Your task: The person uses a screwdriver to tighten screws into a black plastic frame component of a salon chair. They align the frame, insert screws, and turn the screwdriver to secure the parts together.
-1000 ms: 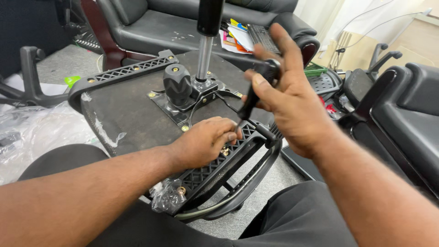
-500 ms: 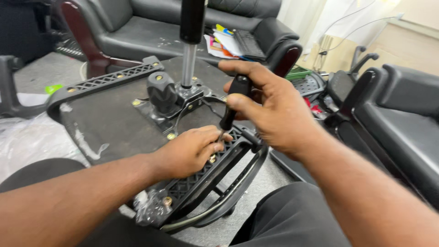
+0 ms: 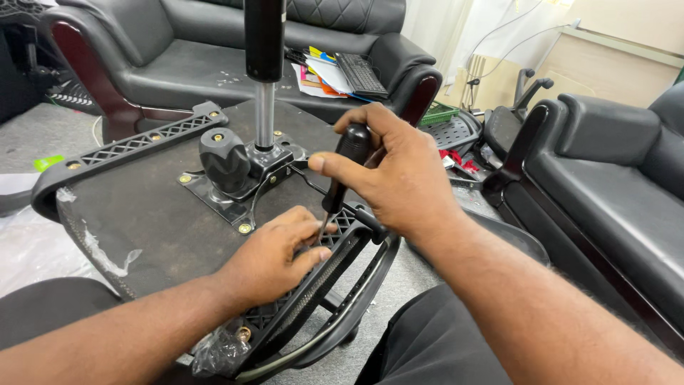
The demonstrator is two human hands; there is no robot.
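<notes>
An upturned office chair seat (image 3: 149, 214) rests on my lap, its dark underside facing up. A black mechanism plate with a round knob (image 3: 224, 160) and a gas cylinder (image 3: 264, 78) stands at its middle. My right hand (image 3: 395, 175) grips a black-handled screwdriver (image 3: 343, 165), held nearly upright, tip down on the black plastic armrest bracket (image 3: 335, 264) at the seat's near edge. My left hand (image 3: 274, 257) lies on that bracket, fingers pinched around the screwdriver's tip. Whether a screw sits under the tip is hidden.
A black leather sofa (image 3: 178, 64) stands behind, with papers and a keyboard (image 3: 360, 71) on it. A black armchair (image 3: 613, 192) is at the right. Chair parts and a green basket (image 3: 438, 114) lie on the floor between. Clear plastic wrap (image 3: 28, 249) lies at the left.
My right hand has brought the screwdriver down and nearer, from raised above the seat to tip-down at the bracket. My left hand stays on the bracket, and the view has shifted slightly.
</notes>
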